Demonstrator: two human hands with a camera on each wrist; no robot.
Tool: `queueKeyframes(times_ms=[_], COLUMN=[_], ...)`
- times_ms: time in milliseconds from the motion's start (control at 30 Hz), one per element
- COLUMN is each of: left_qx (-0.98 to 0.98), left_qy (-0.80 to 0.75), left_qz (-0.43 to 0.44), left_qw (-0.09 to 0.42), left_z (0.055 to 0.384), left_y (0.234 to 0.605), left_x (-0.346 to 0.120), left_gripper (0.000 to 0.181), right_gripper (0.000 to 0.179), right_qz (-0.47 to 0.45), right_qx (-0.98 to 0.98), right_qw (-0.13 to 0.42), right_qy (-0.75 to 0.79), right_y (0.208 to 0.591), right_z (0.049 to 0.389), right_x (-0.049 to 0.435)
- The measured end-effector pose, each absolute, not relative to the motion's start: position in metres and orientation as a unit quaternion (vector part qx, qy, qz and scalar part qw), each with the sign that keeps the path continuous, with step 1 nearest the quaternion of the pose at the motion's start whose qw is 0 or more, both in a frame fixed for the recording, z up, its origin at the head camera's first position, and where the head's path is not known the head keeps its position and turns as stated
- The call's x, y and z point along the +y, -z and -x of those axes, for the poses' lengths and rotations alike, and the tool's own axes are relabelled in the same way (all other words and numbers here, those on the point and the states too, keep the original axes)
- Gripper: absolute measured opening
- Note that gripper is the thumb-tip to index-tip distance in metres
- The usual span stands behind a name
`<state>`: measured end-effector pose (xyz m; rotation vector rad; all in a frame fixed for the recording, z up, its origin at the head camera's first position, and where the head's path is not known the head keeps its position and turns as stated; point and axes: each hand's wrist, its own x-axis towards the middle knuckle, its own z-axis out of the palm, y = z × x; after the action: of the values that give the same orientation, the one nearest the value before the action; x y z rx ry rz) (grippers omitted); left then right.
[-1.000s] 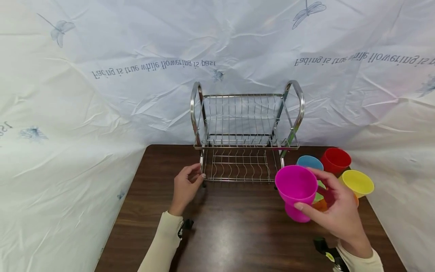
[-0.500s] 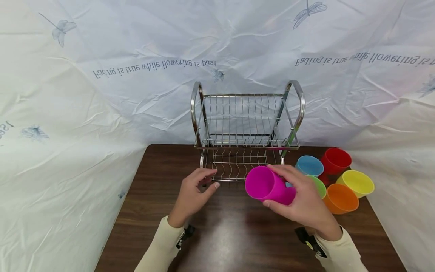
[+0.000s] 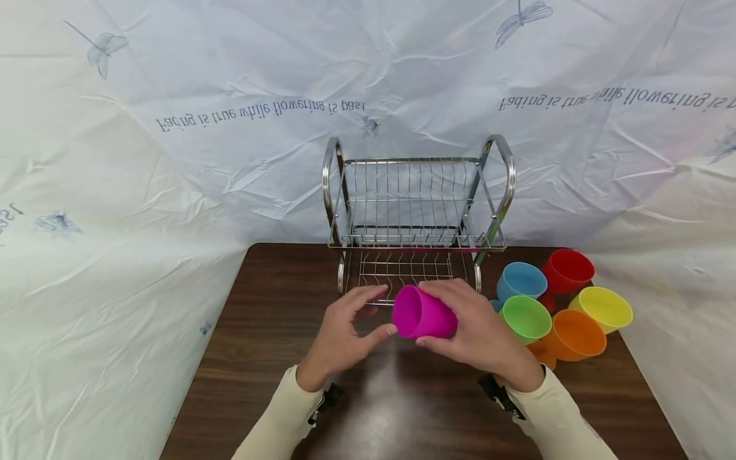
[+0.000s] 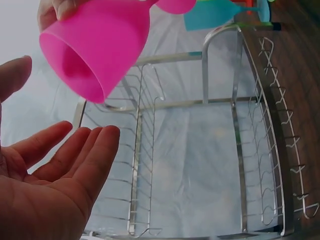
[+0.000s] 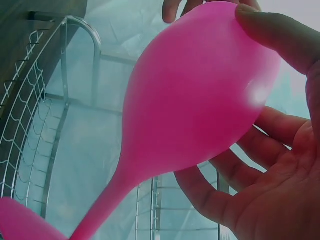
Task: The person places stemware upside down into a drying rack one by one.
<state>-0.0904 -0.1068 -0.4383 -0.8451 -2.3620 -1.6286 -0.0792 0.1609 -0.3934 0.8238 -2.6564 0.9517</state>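
A magenta plastic goblet (image 3: 436, 314) is tipped on its side above the table, its mouth facing left. Thumb and fingers of my right hand (image 3: 484, 332) grip its bowl; in the right wrist view the thumb (image 5: 280, 37) lies along the bowl near the rim. The goblet's stem (image 5: 102, 205) slants away to its foot. My left hand (image 3: 344, 333) waits at the goblet's mouth, fingers spread and thumb near the rim, holding nothing. In the left wrist view, a gap shows between the left fingers (image 4: 92, 160) and the rim.
Behind the hands stands a two-tier metal dish rack (image 3: 416, 248). Blue (image 3: 522, 281), red (image 3: 569, 271), green (image 3: 526, 318), orange (image 3: 577, 335) and yellow (image 3: 604, 308) goblets cluster at the table's right. A printed white sheet (image 3: 276, 191) hangs behind the brown table (image 3: 247, 358).
My right hand has carried the magenta goblet leftward from near the other goblets and tipped it from upright onto its side. My left hand has left the rack's lower left corner, moving right.
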Motion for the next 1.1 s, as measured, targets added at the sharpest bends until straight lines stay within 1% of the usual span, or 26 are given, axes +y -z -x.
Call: queueKeyframes(times_ms=[267,500,667,1100], left_qx=[-0.781,-0.761,-0.759,-0.755], left_qy=[0.554,0.584,0.595,0.605], left_qz=[0.285,0.281,0.265,0.252], left_qw=[0.037,0.021,0.012,0.012], left_z=[0.088,0.085,0.083,0.085], left_y=[0.445,0.446,0.446,0.448], left_x=[-0.098,-0.094,-0.094,-0.092], left_gripper=[0.072,0.078,0.076,0.070], right_gripper=[0.085,0.085,0.086,0.087], right_qz=[-0.316,-0.352,-0.362,-0.355], right_qx=[-0.905,-0.896,-0.892,-0.890], right_qw=[0.105,0.137,0.142,0.144], right_qy=[-0.265,-0.234,-0.232,-0.246], right_y=[0.398,0.398,0.399,0.404], right_z=[0.079,0.078,0.078,0.081], right_x=[0.150,0.145,0.143,0.145])
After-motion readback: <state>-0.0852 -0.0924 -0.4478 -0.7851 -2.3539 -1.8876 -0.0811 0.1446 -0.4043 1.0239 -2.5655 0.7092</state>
